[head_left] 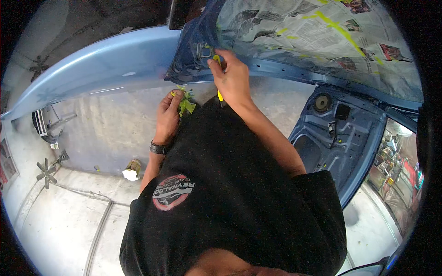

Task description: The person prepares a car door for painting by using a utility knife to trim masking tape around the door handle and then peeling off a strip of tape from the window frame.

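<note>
My right hand [230, 78] grips a yellow-handled tool [220, 92], likely a knife, at a dark-blue body recess with a small metal fitting [204, 50]; my fingertips are beside the fitting and hide the tool's upper part. Lower and to the left, my left hand [168, 117] pinches crumpled yellow-green tape scraps [188, 105]. Newspaper masking [276, 27] with strips of yellow-green tape covers the area above and right of the recess.
A light-blue body panel [106, 55] curves across the upper left. A stripped blue door [340, 138] stands open at my right, cluttered shelving beyond. On the floor [101, 106] lie a can [132, 169] and metal stands with cross-shaped feet [46, 172].
</note>
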Available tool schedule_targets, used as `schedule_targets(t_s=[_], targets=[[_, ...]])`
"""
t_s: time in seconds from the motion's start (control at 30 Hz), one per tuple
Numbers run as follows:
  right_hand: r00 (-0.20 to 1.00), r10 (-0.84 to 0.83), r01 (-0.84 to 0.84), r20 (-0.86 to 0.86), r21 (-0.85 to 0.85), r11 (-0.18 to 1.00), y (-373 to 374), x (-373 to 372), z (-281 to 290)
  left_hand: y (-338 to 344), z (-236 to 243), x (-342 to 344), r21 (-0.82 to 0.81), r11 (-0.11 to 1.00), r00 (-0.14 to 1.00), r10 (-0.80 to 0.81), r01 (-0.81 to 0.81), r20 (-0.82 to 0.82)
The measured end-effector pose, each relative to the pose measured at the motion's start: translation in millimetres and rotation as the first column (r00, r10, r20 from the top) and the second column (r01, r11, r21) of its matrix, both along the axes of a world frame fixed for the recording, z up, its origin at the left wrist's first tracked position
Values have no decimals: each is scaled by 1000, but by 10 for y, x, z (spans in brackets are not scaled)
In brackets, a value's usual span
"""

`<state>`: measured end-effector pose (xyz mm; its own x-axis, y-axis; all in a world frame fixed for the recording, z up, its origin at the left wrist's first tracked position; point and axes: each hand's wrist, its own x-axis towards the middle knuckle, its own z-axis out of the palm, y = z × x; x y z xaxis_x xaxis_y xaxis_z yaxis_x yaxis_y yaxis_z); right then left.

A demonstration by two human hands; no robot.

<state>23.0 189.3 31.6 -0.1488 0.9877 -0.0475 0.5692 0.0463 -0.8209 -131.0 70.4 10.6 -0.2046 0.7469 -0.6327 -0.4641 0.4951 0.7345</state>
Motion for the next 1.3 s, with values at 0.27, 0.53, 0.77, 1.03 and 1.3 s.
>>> schedule_targets(t_s=[0.27,0.53,0.77,1.03,1.3], targets=[[999,44,-43,-18,59,997,-9,10,-169,-30,-37,-1,20,1000,999,16,-17,39],[996,90,-92,-26,-46,995,14,-97,-100,-28,5,-19,12,1000,999,15,-15,43],[990,108,-111,93,27,993,10,-121,-70,-67,-44,-69,8,1000,998,23,-23,64],[975,84,-96,207,49,994,5,-261,40,-69,-67,-112,-62,997,998,43,-40,50],[970,114,-122,215,28,992,-9,-287,63,-74,-51,-143,7,999,996,-33,32,82]])
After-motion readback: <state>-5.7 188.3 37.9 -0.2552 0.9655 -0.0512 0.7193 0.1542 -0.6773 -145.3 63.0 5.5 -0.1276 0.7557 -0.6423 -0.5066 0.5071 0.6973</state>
